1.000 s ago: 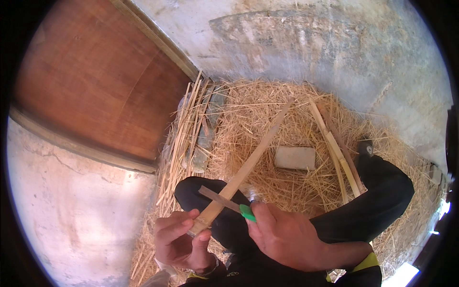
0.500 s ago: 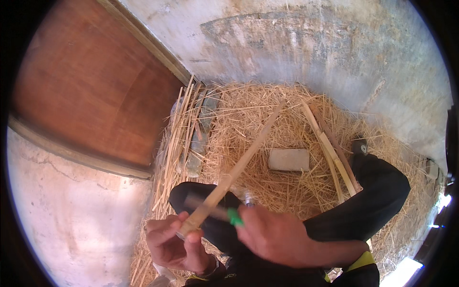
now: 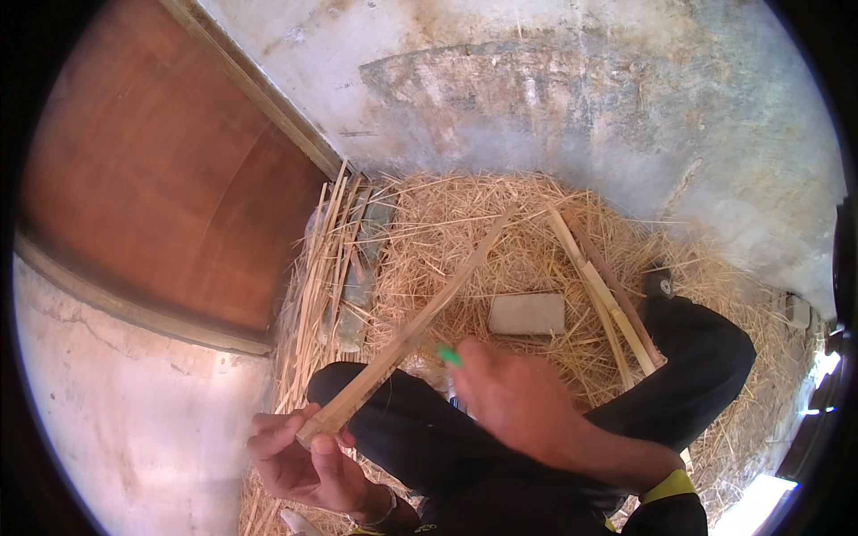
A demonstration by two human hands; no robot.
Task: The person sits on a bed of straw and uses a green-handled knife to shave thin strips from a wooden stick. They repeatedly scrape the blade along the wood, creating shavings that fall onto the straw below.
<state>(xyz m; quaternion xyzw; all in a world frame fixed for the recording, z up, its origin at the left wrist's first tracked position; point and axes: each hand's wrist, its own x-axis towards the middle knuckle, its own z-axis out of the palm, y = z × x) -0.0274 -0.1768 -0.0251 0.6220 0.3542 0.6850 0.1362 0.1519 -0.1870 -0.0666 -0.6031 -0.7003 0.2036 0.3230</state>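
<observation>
My left hand (image 3: pixel 299 460) pinches the near end of a long, pale bamboo strip (image 3: pixel 407 344) between thumb and fingers. The strip slants up and away to the right, and its far end reaches over the straw. My right hand (image 3: pixel 514 389) is closed round the green handle (image 3: pixel 450 355) of a knife, right of the strip's middle. Motion blurs this hand, and the blade cannot be made out now. Whether it touches the strip I cannot tell. My crossed legs in dark trousers (image 3: pixel 402 429) lie beneath both hands.
Straw (image 3: pixel 447 214) covers the floor, with a pale brick (image 3: pixel 527 314) on it. Further bamboo strips (image 3: pixel 617 308) lean near my right knee. A bundle of thin split sticks (image 3: pixel 322 259) lies at the left, beside a brown door (image 3: pixel 170 179). A stained wall (image 3: pixel 554 98) stands at the back.
My right hand with the knife has moved up and away along the strip from near my left hand. The left hand and strip have shifted slightly down and left, along with the whole view.
</observation>
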